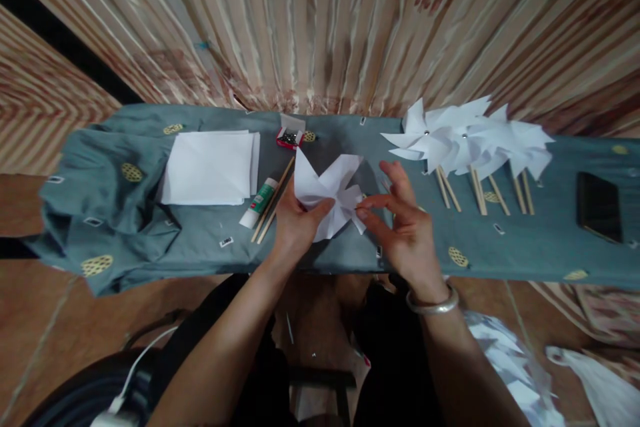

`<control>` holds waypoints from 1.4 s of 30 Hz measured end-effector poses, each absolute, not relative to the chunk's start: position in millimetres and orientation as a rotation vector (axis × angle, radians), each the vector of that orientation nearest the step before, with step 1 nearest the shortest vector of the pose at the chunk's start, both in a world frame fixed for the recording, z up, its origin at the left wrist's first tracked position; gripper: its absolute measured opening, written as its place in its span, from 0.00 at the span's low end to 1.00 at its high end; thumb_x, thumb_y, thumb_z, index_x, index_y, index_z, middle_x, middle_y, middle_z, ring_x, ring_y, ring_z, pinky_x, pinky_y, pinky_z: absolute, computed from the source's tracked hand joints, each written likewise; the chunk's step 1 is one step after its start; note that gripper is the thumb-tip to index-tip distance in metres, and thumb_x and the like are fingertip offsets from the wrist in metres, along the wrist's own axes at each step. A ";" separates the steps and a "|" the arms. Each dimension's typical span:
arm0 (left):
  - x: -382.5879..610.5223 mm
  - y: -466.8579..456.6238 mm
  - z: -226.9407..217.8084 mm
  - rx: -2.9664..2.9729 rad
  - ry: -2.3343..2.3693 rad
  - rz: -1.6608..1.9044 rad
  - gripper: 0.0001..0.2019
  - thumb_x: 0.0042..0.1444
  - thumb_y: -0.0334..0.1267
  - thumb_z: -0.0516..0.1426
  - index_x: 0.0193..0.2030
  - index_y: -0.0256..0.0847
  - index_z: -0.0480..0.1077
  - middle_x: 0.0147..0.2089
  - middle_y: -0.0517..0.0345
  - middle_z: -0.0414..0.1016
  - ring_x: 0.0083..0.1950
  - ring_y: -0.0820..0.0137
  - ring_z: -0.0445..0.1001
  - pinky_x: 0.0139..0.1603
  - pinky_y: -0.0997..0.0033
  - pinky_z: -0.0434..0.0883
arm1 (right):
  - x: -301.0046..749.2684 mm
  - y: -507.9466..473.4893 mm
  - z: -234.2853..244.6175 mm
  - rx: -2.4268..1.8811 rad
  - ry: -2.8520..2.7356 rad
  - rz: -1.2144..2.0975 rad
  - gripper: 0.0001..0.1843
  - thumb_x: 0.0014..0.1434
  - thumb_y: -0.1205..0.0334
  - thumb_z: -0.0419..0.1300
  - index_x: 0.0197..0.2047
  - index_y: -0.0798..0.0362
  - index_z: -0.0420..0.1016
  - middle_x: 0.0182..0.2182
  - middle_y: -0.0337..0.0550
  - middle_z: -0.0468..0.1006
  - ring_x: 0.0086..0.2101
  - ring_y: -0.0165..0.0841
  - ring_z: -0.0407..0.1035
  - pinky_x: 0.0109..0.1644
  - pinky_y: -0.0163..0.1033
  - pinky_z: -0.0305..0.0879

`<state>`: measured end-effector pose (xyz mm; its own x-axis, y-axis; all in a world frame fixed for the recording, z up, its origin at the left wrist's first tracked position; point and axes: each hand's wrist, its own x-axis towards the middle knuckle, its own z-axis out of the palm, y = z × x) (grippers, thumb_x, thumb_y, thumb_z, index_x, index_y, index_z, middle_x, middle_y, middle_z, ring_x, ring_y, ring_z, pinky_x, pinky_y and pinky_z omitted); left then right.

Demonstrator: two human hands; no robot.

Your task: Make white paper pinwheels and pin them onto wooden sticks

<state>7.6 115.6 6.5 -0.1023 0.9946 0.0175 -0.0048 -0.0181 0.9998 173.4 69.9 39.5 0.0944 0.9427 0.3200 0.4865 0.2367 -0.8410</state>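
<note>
A white paper pinwheel (326,181), its blades folded in toward the middle, is in my left hand (296,221). The thumb presses near its centre, and the fingers behind the paper are hidden. At the pinwheel's right edge, my right hand (407,227) pinches thumb and index finger together; whatever is between them is too small to name. Its other fingers are raised. Beside my left hand lie a green and white glue stick (259,203) and thin wooden sticks (276,200). Behind the pinwheel stands an opened small red box (289,138) with dark shiny pieces inside.
White paper sheets (209,168) are stacked at left on the cloth-covered table (320,265). Several finished pinwheels (467,137) on wooden sticks overlap at right, with a black phone (599,207) beyond them. A pleated curtain (320,33) hangs along the table's far edge.
</note>
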 end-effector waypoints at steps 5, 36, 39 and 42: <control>10.6 110.1 14.8 1.220 1.267 1.280 0.23 0.40 0.36 0.66 0.45 0.37 0.71 0.40 0.55 0.79 0.40 0.63 0.77 0.41 0.66 0.73 | 160.9 70.2 32.5 -1.416 -1.673 0.485 0.04 0.59 0.59 0.63 0.35 0.48 0.79 0.69 0.37 0.59 0.71 0.45 0.41 0.72 0.62 0.40; 10.2 105.5 12.3 1.217 1.228 1.249 0.24 0.41 0.37 0.67 0.47 0.36 0.72 0.42 0.53 0.80 0.42 0.62 0.78 0.45 0.65 0.74 | 162.9 71.4 27.4 -1.427 -1.643 0.592 0.06 0.60 0.57 0.63 0.35 0.47 0.79 0.67 0.40 0.62 0.70 0.42 0.43 0.73 0.59 0.40; 10.0 104.9 12.4 1.239 1.189 1.269 0.29 0.42 0.37 0.68 0.53 0.37 0.71 0.48 0.50 0.79 0.49 0.59 0.78 0.50 0.62 0.74 | 163.2 72.4 26.6 -1.432 -1.588 0.670 0.06 0.59 0.56 0.63 0.33 0.47 0.79 0.66 0.39 0.64 0.70 0.43 0.46 0.72 0.60 0.40; 9.1 104.4 11.8 1.249 1.158 1.250 0.30 0.43 0.37 0.68 0.56 0.37 0.70 0.49 0.49 0.79 0.51 0.58 0.77 0.51 0.62 0.74 | 163.6 73.7 25.2 -1.428 -1.535 0.748 0.06 0.57 0.55 0.64 0.32 0.47 0.79 0.64 0.39 0.67 0.69 0.44 0.49 0.72 0.61 0.41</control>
